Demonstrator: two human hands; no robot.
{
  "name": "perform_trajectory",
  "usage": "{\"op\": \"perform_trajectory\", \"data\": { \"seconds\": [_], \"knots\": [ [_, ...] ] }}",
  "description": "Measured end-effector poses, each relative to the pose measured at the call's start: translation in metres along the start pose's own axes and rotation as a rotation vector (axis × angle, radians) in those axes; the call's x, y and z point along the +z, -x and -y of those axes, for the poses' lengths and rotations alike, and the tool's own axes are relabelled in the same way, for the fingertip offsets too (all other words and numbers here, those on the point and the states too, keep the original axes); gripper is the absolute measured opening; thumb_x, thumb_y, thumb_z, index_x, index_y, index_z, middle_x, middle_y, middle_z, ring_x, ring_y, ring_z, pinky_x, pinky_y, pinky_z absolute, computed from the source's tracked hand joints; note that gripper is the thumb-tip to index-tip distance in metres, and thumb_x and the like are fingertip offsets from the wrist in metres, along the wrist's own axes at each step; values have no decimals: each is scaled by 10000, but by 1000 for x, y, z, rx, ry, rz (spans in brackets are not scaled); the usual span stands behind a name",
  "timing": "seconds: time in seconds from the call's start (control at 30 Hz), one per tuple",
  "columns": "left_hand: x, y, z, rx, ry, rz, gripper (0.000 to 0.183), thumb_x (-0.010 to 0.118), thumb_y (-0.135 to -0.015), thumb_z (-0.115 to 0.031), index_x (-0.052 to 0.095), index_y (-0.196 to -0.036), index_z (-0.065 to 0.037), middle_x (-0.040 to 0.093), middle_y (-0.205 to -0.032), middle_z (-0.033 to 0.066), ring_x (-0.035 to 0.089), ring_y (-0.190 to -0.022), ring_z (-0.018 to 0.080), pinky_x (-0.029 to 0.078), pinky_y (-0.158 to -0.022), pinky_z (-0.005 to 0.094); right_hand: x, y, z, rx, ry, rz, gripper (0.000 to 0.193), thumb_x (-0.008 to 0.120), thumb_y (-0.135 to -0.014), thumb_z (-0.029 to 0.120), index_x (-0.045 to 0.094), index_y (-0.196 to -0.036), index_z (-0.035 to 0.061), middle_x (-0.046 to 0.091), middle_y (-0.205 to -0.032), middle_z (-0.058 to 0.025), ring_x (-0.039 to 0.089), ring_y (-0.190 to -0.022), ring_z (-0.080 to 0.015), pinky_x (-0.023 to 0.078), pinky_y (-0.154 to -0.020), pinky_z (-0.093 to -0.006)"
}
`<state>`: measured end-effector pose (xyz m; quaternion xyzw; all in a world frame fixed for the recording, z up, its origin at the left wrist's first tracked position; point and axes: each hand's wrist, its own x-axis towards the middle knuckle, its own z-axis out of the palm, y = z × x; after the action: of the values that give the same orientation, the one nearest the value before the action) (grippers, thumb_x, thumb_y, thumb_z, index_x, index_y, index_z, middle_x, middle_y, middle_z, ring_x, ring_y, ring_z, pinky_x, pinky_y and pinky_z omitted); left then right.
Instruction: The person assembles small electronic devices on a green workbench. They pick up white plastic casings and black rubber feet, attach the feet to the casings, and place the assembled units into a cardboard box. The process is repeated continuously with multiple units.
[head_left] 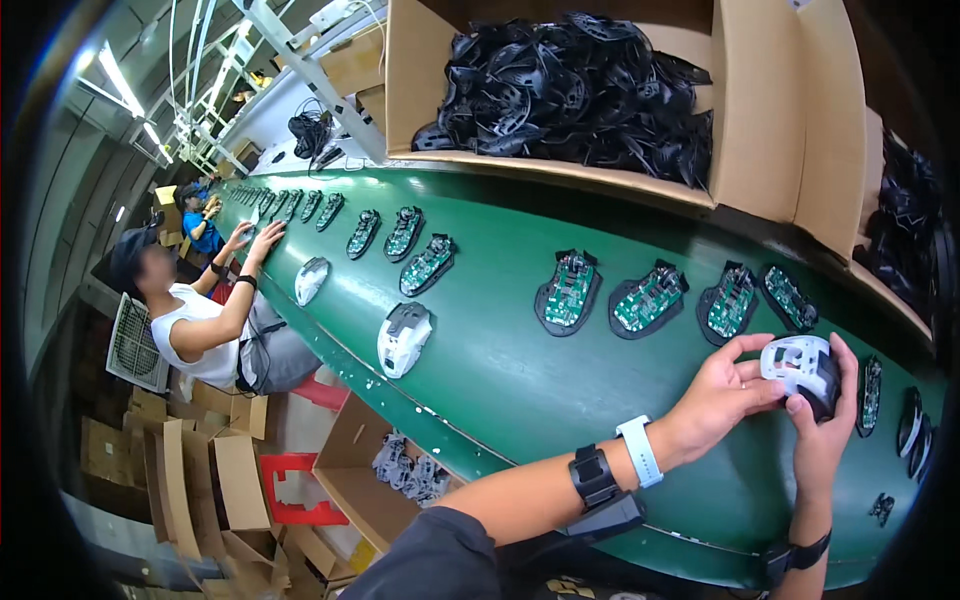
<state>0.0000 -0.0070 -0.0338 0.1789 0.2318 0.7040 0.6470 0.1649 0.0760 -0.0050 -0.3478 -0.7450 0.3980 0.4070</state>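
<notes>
Both my hands hold a computer mouse (800, 365) over the right part of the green bench. Its near side is white-grey with openings in it, and its lower right side is black. My left hand (722, 388) grips it from the left with bent fingers. My right hand (826, 432) wraps it from the right and below, thumb at its lower edge. Just beyond my hands lie black mouse bases with green circuit boards, such as this mouse base (789, 297). Another narrow circuit board piece (870, 395) lies right of my right hand.
Mouse bases run along the green bench (490, 370). Two white-grey mouse shells (404, 340) lie nearer its edge. A cardboard box (760, 110) of black plastic parts borders the far side. Below left, a carton (350, 470) holds grey parts. A co-worker (200, 310) works at the left.
</notes>
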Motion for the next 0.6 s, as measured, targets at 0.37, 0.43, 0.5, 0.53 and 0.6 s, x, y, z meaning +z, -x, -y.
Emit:
{"op": "perform_trajectory", "data": {
  "seconds": [0.37, 0.43, 0.5, 0.53, 0.6],
  "knots": [
    [-6, -8, 4, -9, 50, 54, 211, 617, -1075, -188, 583, -1223, -42, 695, -1204, 62, 664, -1140, 153, 558, -1012, 357, 5, 2, -12, -67, -121, -107, 1065, 840, -792, 566, 387, -1544, -36, 496, -1420, -196, 502, -1346, -291, 385, -1163, -413],
    [-6, -6, 1, 1, 41, 37, 190, 617, -1075, -185, 579, -1196, -44, 697, -1199, 68, 670, -1134, 150, 564, -998, 349, 6, -3, -11, 8, -207, -44, 1091, 848, -762, 586, 399, -1529, -47, 528, -1400, -194, 540, -1321, -301, 421, -1139, -417],
    [-9, -6, 4, 19, 30, 11, 179, 623, -1071, -184, 575, -1176, -47, 707, -1185, 75, 686, -1101, 145, 577, -966, 335, 7, 1, -16, 46, -251, -41, 1077, 842, -759, 586, 413, -1512, -53, 544, -1393, -197, 561, -1306, -308, 438, -1126, -419],
    [-10, -6, 6, 23, 28, 10, 182, 626, -1069, -185, 576, -1177, -47, 709, -1182, 75, 688, -1094, 144, 579, -960, 333, 8, 4, -19, 65, -276, -38, 1070, 839, -757, 587, 421, -1504, -56, 552, -1390, -199, 571, -1298, -311, 447, -1119, -420],
    [-11, -5, 10, 26, 18, -15, 202, 632, -1067, -197, 583, -1190, -45, 712, -1175, 70, 696, -1071, 139, 583, -952, 330, 12, 7, -18, 81, -240, -67, 1033, 830, -754, 584, 448, -1476, -48, 571, -1404, -224, 586, -1284, -313, 459, -1108, -420]
  ]
}}
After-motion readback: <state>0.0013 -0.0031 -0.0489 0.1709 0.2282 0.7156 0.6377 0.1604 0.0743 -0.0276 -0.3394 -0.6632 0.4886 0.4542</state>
